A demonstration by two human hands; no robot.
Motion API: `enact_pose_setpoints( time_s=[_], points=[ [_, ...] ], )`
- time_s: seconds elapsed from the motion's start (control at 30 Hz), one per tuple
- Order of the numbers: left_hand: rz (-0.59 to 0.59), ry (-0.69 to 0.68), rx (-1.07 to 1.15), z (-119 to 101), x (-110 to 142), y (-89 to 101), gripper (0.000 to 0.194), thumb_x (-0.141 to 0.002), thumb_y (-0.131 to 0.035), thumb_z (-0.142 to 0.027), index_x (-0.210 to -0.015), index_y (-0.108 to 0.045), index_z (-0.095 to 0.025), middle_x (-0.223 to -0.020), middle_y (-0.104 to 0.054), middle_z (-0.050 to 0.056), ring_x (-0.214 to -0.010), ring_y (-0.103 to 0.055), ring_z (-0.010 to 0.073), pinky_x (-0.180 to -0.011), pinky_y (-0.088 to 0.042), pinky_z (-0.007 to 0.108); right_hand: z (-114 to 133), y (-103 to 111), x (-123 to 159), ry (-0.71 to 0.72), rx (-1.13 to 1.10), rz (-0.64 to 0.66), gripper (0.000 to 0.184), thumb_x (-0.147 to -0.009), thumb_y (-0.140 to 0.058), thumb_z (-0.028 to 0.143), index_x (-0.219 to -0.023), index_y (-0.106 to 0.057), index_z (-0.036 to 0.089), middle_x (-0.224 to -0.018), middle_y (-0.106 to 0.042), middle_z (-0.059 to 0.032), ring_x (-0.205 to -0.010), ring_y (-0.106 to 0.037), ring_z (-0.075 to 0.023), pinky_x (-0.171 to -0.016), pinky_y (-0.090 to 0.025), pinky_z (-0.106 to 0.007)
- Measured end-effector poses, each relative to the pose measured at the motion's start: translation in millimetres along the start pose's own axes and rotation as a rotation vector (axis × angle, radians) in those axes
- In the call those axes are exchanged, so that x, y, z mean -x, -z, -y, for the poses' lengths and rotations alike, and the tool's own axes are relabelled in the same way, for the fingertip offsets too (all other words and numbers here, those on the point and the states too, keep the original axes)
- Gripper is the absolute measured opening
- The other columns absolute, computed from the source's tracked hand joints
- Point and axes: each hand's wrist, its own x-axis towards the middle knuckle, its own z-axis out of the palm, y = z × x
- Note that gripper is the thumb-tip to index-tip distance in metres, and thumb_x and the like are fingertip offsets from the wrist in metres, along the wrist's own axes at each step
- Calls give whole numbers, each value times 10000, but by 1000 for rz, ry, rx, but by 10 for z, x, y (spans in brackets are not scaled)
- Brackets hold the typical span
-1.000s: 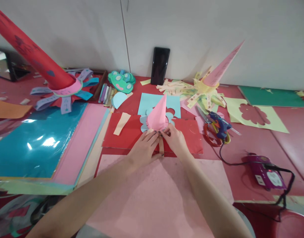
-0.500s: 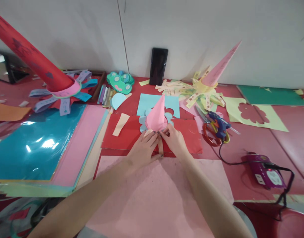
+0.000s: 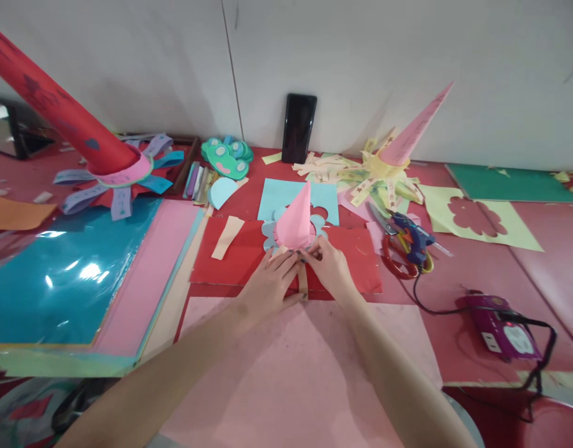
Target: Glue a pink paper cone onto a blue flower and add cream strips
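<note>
A small pink paper cone [image 3: 296, 218] stands upright on a light blue flower-shaped cutout [image 3: 269, 230], which lies on a red sheet [image 3: 230, 258]. My left hand [image 3: 266, 283] rests flat with fingers pressing at the cone's near base. My right hand [image 3: 330, 269] pinches a beige paper strip [image 3: 303, 281] that runs from the cone's base toward me. Both hands touch at the fingertips over the strip.
A blue glue gun [image 3: 413, 234] and red-handled scissors [image 3: 394, 254] lie right of the hands, with a purple power strip [image 3: 497, 326] further right. A big red cone [image 3: 57, 106] at left, another pink cone [image 3: 410, 135] at back right, a phone [image 3: 299, 127] against the wall, paper sheets around.
</note>
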Motion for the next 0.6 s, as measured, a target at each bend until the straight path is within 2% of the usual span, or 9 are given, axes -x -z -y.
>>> enact_pose_setpoints(
  time_s=[0.1,0.23,0.4,0.6],
  points=[
    [-14,-8,-25,-13,1,-7,507,-901,-437,-452,-1250,-498,-90,-1326,-526,129,-1289,-405,277,-1105,-248,505,1,0,4,-1,22,1,196,-802,-551,303,-695,-402,233,-648,-583,30,-594,-557,-145,-543,-342,-238],
    [-98,-48,-113,-43,-2,-16,475,-920,-394,-412,-1201,-538,-57,-1289,-548,165,-1261,-434,297,-1097,-257,506,17,0,15,4,47,9,174,-806,-538,286,-699,-411,234,-643,-587,25,-600,-559,-150,-542,-338,-241],
    [-171,-85,-142,-55,6,-40,533,-923,-378,-444,-1181,-551,-11,-1204,-599,189,-1215,-480,311,-1068,-312,473,28,3,12,15,67,4,176,-805,-544,314,-698,-429,234,-654,-598,23,-577,-545,-143,-531,-333,-242],
    [-165,-60,-105,-36,1,-66,557,-922,-387,-461,-1207,-530,-4,-1221,-592,180,-1215,-482,303,-1061,-340,460,47,13,13,-8,37,2,205,-806,-555,333,-689,-420,233,-658,-600,23,-579,-548,-141,-539,-339,-243]
  ],
)
